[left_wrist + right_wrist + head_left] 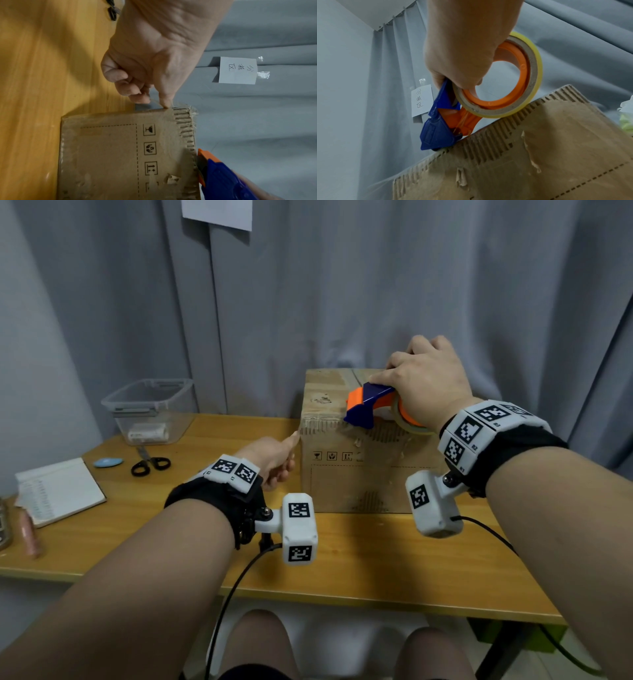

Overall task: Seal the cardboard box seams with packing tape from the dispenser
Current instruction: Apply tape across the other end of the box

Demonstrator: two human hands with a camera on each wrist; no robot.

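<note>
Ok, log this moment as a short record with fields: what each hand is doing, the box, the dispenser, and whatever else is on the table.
left hand: thumb tip presses the top left corner edge of the cardboard box, other fingers curled
right hand: grips the tape dispenser
tape dispenser: blue and orange, nose down on the box's top front edge, roll of clear tape mounted
cardboard box: upright on the wooden table, front face torn, corrugation exposed
table, left side: scissors, notebook, clear plastic tub

The wooden table [342,559] bears a cardboard box [359,474], scissors [150,464], notebook [61,491] and clear tub [150,412].
</note>
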